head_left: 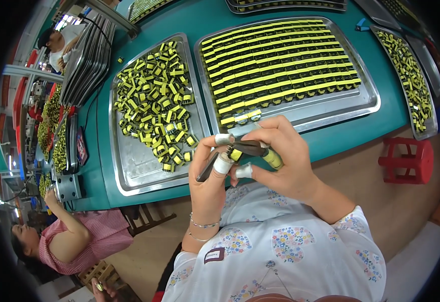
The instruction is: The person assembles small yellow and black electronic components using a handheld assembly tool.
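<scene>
My left hand [206,181] pinches a small black-and-yellow coil component [235,154] with metal pins between finger and thumb. My right hand [291,160] is closed round a dark metal hand tool [250,147] with a yellow-green grip, which looks like pliers. Its tip meets the component in front of my chest. White tape wraps several fingertips on both hands. Beyond them, a metal tray [320,117] holds neat rows of the same components. To its left, another metal tray [135,173] carries a loose heap of them.
The trays rest on a green table [95,171]. A narrow tray of loose components [415,95] lies at the right, near a red stool [406,161]. Stacked trays [86,60] stand at the far left. A co-worker in a striped top [96,234] sits on the left; another person [61,48] is farther back.
</scene>
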